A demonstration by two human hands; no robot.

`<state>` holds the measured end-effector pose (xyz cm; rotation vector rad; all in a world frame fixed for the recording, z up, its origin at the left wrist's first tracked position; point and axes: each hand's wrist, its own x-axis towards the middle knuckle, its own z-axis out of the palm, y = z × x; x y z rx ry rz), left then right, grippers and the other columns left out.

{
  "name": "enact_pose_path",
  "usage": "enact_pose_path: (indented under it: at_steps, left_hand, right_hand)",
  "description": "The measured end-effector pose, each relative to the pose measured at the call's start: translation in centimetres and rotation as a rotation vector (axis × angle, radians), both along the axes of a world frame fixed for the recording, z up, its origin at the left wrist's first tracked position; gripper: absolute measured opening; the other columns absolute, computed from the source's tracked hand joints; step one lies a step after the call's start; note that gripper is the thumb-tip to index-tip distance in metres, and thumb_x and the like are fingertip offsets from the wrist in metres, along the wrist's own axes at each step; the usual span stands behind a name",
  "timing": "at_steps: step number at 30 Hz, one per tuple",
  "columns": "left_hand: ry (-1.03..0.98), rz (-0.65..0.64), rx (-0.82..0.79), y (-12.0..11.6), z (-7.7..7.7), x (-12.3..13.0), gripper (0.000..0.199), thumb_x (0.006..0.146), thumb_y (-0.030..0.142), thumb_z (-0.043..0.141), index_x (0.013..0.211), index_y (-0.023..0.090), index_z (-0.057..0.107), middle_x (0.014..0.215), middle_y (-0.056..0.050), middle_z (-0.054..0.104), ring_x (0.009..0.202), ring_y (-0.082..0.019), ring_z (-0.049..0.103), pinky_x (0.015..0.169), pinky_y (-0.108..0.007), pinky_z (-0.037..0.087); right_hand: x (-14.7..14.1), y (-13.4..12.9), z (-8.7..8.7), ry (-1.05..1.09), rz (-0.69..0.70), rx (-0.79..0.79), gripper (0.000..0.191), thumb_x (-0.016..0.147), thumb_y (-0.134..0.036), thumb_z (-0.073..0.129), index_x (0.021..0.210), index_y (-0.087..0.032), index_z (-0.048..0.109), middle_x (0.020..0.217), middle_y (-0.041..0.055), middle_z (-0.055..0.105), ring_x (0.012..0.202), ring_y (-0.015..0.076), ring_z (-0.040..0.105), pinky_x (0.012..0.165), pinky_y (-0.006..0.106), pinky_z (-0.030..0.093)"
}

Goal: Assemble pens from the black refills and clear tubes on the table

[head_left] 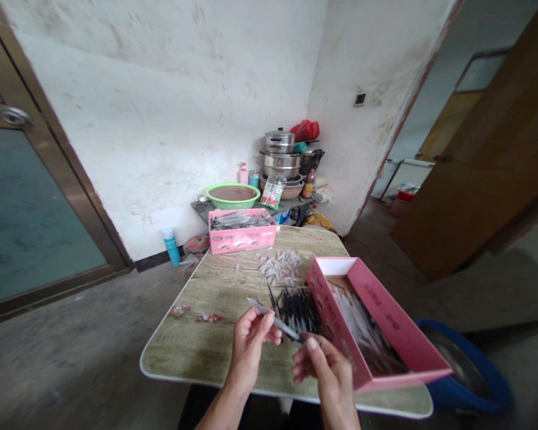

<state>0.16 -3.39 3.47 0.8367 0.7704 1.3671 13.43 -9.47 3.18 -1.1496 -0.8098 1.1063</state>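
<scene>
Left of nearer pink box [338,325], left hand [250,337] pinching 1 slim tube [288,329] mid-length, right hand [325,363] pinching near end. Apparently working at that end; next move likely calling for steady left fingers.

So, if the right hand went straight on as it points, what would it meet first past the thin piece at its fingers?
Likely the pile of thin black pieces on the table, though how high the right hand sits above it is unclear.
</scene>
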Motion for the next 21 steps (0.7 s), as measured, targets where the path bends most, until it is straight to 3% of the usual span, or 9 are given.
enact_pose_path:
  at_steps: [3, 8, 13, 16, 19, 21]
  left_hand:
    - [0.005, -0.01, 0.005, -0.05, -0.12, 0.04, 0.024, 0.076, 0.034, 0.069, 0.086, 0.013, 0.063, 0.067, -0.004, 0.064, 0.056, -0.013, 0.059, 0.051, -0.023, 0.049]
    - [0.018, -0.027, 0.018, -0.2, -0.29, 0.22, 0.023, 0.079, 0.034, 0.067, 0.087, 0.013, 0.063, 0.065, -0.004, 0.064, 0.055, -0.013, 0.059, 0.051, -0.023, 0.049]
    - [0.017, -0.015, 0.014, -0.07, -0.28, 0.14, 0.022, 0.079, 0.034, 0.066, 0.086, 0.013, 0.062, 0.067, -0.003, 0.063, 0.057, -0.013, 0.059, 0.051, -0.022, 0.049]
    - [0.017, -0.025, 0.013, -0.14, -0.27, 0.21, 0.023, 0.08, 0.034, 0.066, 0.087, 0.013, 0.062, 0.067, -0.004, 0.063, 0.057, -0.013, 0.059, 0.051, -0.023, 0.049]
    - [0.006, -0.036, 0.015, -0.21, -0.27, 0.29, 0.023, 0.079, 0.034, 0.066, 0.088, 0.013, 0.062, 0.067, -0.004, 0.063, 0.057, -0.013, 0.059, 0.051, -0.024, 0.049]
    - [-0.005, -0.032, 0.014, -0.18, -0.29, 0.28, 0.023, 0.079, 0.034, 0.067, 0.088, 0.013, 0.062, 0.067, -0.003, 0.063, 0.057, -0.013, 0.058, 0.051, -0.023, 0.049]
  right_hand:
    - [0.13, 0.08, -0.04, -0.017, 0.005, 0.022, 0.036, 0.073, -0.045, 0.072, 0.087, -0.014, 0.062, 0.061, 0.0027, 0.066, 0.047, 0.0163, 0.061, 0.044, 0.026, 0.051]
    - [0.05, 0.01, -0.06, -0.05, 0.042, -0.007, 0.04, 0.083, -0.053, 0.058, 0.07, -0.015, 0.059, 0.055, 0.0035, 0.063, 0.042, 0.0142, 0.058, 0.038, 0.022, 0.045]
    - [0.16, -0.06, -0.16, -0.023, 0.03, 0.007, 0.036, 0.081, -0.048, 0.064, 0.095, -0.015, 0.059, 0.059, 0.0016, 0.064, 0.045, 0.0154, 0.06, 0.041, 0.023, 0.047]
    - [0.31, -0.11, -0.17, -0.055, 0.042, 0.029, 0.03, 0.08, -0.044, 0.066, 0.083, -0.016, 0.058, 0.058, 0.0007, 0.063, 0.045, 0.014, 0.059, 0.042, 0.023, 0.046]
    - [0.33, -0.27, -0.15, -0.1, 0.051, 0.014, 0.036, 0.087, -0.048, 0.056, 0.07, -0.016, 0.056, 0.057, 0.0021, 0.062, 0.044, 0.0131, 0.057, 0.04, 0.022, 0.045]
    - [0.33, -0.32, -0.26, -0.103, 0.039, 0.007, 0.038, 0.089, -0.049, 0.052, 0.073, -0.015, 0.057, 0.057, 0.0024, 0.062, 0.044, 0.0132, 0.057, 0.04, 0.022, 0.044]
